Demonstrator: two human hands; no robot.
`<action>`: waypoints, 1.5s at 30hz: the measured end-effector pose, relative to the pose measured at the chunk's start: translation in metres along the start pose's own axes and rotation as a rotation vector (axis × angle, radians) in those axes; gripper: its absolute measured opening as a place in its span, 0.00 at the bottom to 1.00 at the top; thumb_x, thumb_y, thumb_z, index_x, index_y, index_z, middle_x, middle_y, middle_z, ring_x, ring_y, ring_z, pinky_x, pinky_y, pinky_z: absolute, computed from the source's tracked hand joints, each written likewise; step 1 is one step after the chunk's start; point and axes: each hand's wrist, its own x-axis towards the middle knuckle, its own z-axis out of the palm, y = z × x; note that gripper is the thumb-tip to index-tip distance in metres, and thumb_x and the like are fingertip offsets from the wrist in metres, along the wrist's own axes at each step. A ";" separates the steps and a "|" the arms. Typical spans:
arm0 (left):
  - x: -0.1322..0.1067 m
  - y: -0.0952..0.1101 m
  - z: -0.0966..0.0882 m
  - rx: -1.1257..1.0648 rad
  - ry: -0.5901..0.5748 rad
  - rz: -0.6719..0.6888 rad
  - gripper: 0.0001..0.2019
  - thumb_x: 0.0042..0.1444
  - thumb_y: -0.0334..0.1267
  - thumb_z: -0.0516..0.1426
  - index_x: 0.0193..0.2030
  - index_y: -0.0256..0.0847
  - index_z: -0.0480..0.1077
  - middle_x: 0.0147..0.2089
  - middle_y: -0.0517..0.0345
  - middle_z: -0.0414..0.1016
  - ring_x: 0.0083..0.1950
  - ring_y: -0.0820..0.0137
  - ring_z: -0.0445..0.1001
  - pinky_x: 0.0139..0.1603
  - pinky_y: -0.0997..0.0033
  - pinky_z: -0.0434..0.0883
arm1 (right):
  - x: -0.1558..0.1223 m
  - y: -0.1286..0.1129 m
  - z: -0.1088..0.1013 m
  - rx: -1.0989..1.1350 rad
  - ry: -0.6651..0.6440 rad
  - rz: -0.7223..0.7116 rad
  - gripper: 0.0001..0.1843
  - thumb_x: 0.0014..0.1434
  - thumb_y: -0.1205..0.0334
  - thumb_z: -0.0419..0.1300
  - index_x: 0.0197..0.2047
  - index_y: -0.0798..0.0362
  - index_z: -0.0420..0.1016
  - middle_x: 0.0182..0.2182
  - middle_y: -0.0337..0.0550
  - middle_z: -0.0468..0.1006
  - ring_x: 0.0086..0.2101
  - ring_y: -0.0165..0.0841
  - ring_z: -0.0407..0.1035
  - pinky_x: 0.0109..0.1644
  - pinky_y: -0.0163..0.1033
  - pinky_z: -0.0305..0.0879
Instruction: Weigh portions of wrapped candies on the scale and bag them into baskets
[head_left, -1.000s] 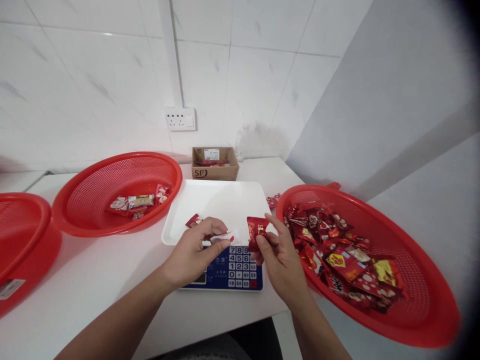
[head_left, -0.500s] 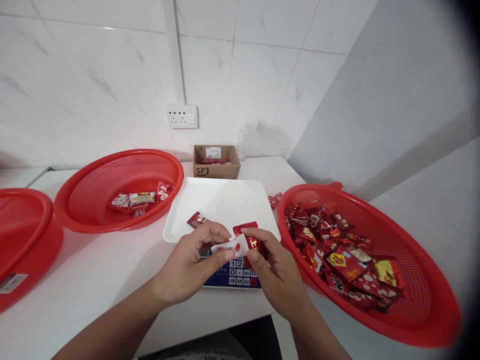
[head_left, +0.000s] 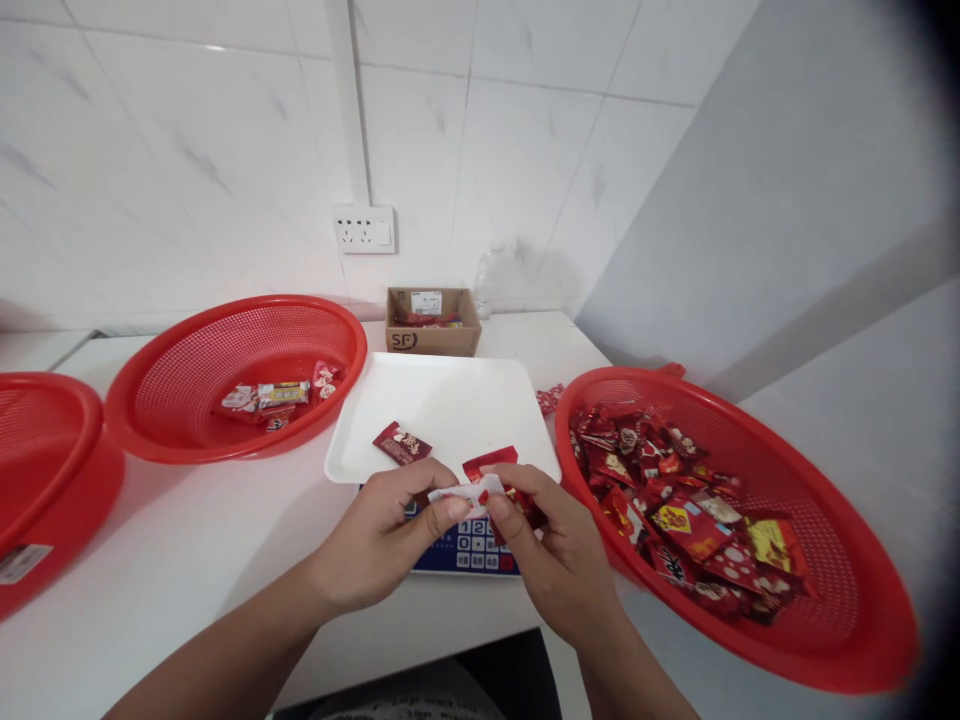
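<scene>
Between my hands is a small candy in a white wrapper with red marks (head_left: 466,493). My left hand (head_left: 386,530) pinches its left end between thumb and forefinger. Its right end is gripped by my right hand (head_left: 551,545), which also has red-wrapped candies (head_left: 491,461) tucked in its fingers, partly hidden. Both hands are above the front of a digital scale, whose blue keypad (head_left: 465,558) shows below them. On the scale's white tray (head_left: 450,400) lies one dark red candy packet (head_left: 403,443), just beyond my left fingers.
A red basket full of wrapped candies (head_left: 862,640) stands at right. At left are a red basket with a few candies (head_left: 187,340) and another red basket (head_left: 67,490). Behind the scale sit a cardboard box (head_left: 435,343) and a clear bottle (head_left: 490,280).
My right thumb and fingers have shifted from the red candy onto the right end of the white wrapper. My left hand has dropped slightly, showing more of the dark red packet.
</scene>
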 end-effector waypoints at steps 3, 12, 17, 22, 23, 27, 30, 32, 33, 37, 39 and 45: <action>-0.001 0.002 0.002 -0.001 0.025 0.017 0.11 0.61 0.41 0.53 0.30 0.39 0.67 0.27 0.65 0.67 0.28 0.77 0.62 0.29 0.78 0.60 | 0.000 0.001 0.001 -0.003 0.001 -0.008 0.07 0.62 0.63 0.54 0.43 0.46 0.71 0.30 0.35 0.74 0.28 0.26 0.68 0.29 0.29 0.64; 0.009 -0.024 -0.013 0.413 0.240 0.049 0.08 0.60 0.41 0.54 0.35 0.41 0.71 0.33 0.60 0.74 0.33 0.72 0.70 0.34 0.73 0.66 | 0.004 0.024 -0.001 -0.202 0.020 0.151 0.16 0.63 0.57 0.52 0.52 0.48 0.69 0.47 0.45 0.77 0.45 0.36 0.71 0.48 0.43 0.68; 0.020 -0.047 -0.017 0.731 0.228 0.041 0.08 0.62 0.39 0.51 0.39 0.43 0.71 0.36 0.57 0.75 0.41 0.65 0.71 0.40 0.66 0.69 | 0.006 0.037 -0.002 -0.328 0.021 0.151 0.19 0.62 0.58 0.51 0.56 0.50 0.67 0.49 0.49 0.76 0.48 0.40 0.70 0.48 0.47 0.69; 0.023 -0.047 -0.015 0.808 0.152 0.086 0.07 0.62 0.35 0.51 0.40 0.41 0.70 0.36 0.56 0.75 0.40 0.64 0.70 0.45 0.59 0.68 | 0.009 0.039 -0.003 -0.404 0.003 0.150 0.22 0.62 0.60 0.51 0.60 0.48 0.63 0.48 0.50 0.76 0.46 0.42 0.71 0.48 0.51 0.68; 0.022 -0.047 -0.015 0.793 0.132 0.092 0.06 0.61 0.35 0.52 0.40 0.41 0.70 0.37 0.56 0.75 0.41 0.64 0.70 0.46 0.58 0.68 | 0.010 0.040 -0.003 -0.415 0.002 0.158 0.23 0.62 0.60 0.51 0.60 0.48 0.63 0.48 0.50 0.76 0.46 0.42 0.71 0.48 0.52 0.68; 0.019 -0.050 -0.017 0.757 0.020 0.194 0.09 0.58 0.34 0.57 0.46 0.41 0.70 0.43 0.55 0.75 0.47 0.62 0.69 0.52 0.53 0.64 | 0.016 0.043 -0.001 -0.410 -0.020 0.189 0.24 0.62 0.60 0.51 0.61 0.49 0.62 0.50 0.52 0.75 0.48 0.43 0.70 0.49 0.52 0.68; 0.018 -0.053 -0.018 0.771 0.000 0.241 0.10 0.57 0.32 0.57 0.46 0.38 0.71 0.44 0.53 0.76 0.48 0.61 0.69 0.52 0.55 0.65 | 0.021 0.046 0.003 -0.385 -0.041 0.189 0.25 0.61 0.62 0.51 0.61 0.51 0.61 0.52 0.52 0.73 0.51 0.43 0.68 0.52 0.52 0.66; 0.018 -0.052 -0.018 0.775 -0.009 0.259 0.08 0.57 0.32 0.57 0.45 0.38 0.71 0.43 0.53 0.76 0.47 0.62 0.69 0.50 0.55 0.66 | 0.024 0.048 0.006 -0.374 -0.055 0.184 0.25 0.60 0.64 0.50 0.62 0.51 0.61 0.52 0.52 0.73 0.52 0.43 0.67 0.53 0.52 0.65; 0.017 -0.051 -0.018 0.775 -0.021 0.273 0.07 0.58 0.32 0.57 0.44 0.38 0.72 0.43 0.54 0.77 0.47 0.62 0.69 0.50 0.56 0.66 | 0.024 0.049 0.007 -0.370 -0.063 0.177 0.26 0.60 0.65 0.50 0.62 0.51 0.61 0.53 0.51 0.72 0.53 0.42 0.67 0.54 0.52 0.65; 0.015 -0.048 -0.016 0.767 -0.070 0.315 0.06 0.59 0.33 0.55 0.41 0.38 0.71 0.45 0.53 0.76 0.50 0.61 0.68 0.54 0.55 0.65 | 0.024 0.053 0.011 -0.352 -0.083 0.127 0.27 0.60 0.67 0.49 0.63 0.52 0.58 0.54 0.51 0.71 0.53 0.40 0.66 0.53 0.50 0.67; 0.014 -0.049 -0.015 0.761 -0.075 0.311 0.06 0.59 0.33 0.55 0.43 0.39 0.71 0.47 0.53 0.76 0.53 0.59 0.67 0.56 0.53 0.64 | 0.023 0.055 0.011 -0.343 -0.087 0.120 0.26 0.60 0.67 0.49 0.63 0.52 0.59 0.54 0.51 0.71 0.51 0.39 0.67 0.51 0.49 0.68; 0.014 -0.055 -0.011 0.762 -0.091 0.281 0.07 0.60 0.33 0.54 0.45 0.39 0.69 0.48 0.54 0.76 0.58 0.56 0.64 0.57 0.50 0.64 | 0.021 0.054 0.010 -0.385 -0.111 0.054 0.21 0.61 0.66 0.50 0.56 0.53 0.67 0.50 0.50 0.74 0.50 0.40 0.67 0.51 0.51 0.68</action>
